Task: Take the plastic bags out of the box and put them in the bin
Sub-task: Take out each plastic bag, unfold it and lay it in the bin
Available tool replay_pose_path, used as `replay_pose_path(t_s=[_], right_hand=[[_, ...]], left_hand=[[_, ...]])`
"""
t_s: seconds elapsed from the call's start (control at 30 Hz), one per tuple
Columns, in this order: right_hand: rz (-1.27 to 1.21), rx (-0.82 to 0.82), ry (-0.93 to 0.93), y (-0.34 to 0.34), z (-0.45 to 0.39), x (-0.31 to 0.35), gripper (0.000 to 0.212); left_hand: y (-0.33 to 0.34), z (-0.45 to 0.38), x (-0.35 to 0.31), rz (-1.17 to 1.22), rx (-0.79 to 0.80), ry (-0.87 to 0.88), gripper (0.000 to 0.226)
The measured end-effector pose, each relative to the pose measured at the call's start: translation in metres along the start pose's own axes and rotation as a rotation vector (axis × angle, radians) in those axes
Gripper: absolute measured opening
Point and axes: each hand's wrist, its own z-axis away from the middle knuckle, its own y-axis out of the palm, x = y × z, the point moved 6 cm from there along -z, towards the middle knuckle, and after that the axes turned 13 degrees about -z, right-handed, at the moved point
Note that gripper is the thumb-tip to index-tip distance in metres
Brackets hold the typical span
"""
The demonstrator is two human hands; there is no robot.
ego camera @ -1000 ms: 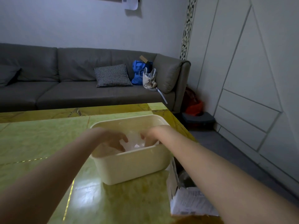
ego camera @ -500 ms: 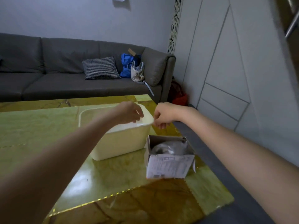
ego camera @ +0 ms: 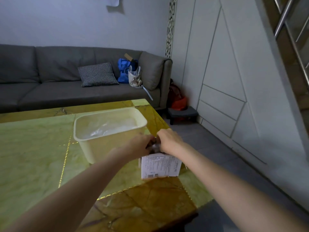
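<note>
The box (ego camera: pixel 160 166), a small cardboard carton with a printed label on its near face, stood on the surface (ego camera: pixel 33 156) just beside the bin's right near corner. Both hands met over its open top. The left hand (ego camera: pixel 142 145) and the right hand (ego camera: pixel 168 142) had their fingers curled down into the opening around a dark, crumpled plastic bag (ego camera: pixel 154 148), of which only a small patch showed between them. Whether each grip was truly clamped on that bag could not be told, since the fingertips were hidden inside the box. The box's top edges and flaps were covered by the hands.

The bin (ego camera: pixel 108 144), a cream plastic tub, held clear plastic bags (ego camera: pixel 110 128) whose shapes were hard to make out against its pale walls.

The surface was glossy green and amber stone with thin gold lines. Behind the bin ran a grey sofa (ego camera: pixel 50 84) carrying a checked cushion (ego camera: pixel 97 74), a blue bag (ego camera: pixel 124 69) and a pale bag (ego camera: pixel 134 77). To the right of the sofa, low against a white panelled wall (ego camera: pixel 225 72), sat something red (ego camera: pixel 178 101), too dim to identify.
</note>
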Motion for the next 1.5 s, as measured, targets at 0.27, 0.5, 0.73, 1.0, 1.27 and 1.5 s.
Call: replay_pose_path(t_s=[0.27,0.5,0.73,1.0,1.27,1.5], right_hand=[[-0.462,0.036,0.050,-0.022,0.000,-0.013,0.028],[-0.342,0.197,0.083,-0.015,0.001,-0.012,0.058],[-0.503,0.190,-0.010,-0.009,0.001,0.009,0.023],[-0.401,0.108,-0.056,-0.001,-0.011,0.017,0.016],[-0.461,0.104,-0.090,-0.034,-0.014,0.007,0.026],[-0.447,0.143,-0.103,-0.029,-0.021,0.015,0.018]], left_hand=[[-0.009,0.003,0.006,-0.074,-0.197,-0.063,0.032],[-0.021,0.010,0.001,-0.126,-0.239,-0.028,0.024],[-0.014,0.017,0.013,0.149,-0.112,-0.096,0.026],[0.003,0.016,0.025,0.416,-0.040,-0.109,0.051],[0.009,-0.013,0.017,0.392,-0.136,-0.124,0.057],[0.014,-0.006,0.017,0.750,-0.125,-0.111,0.060]])
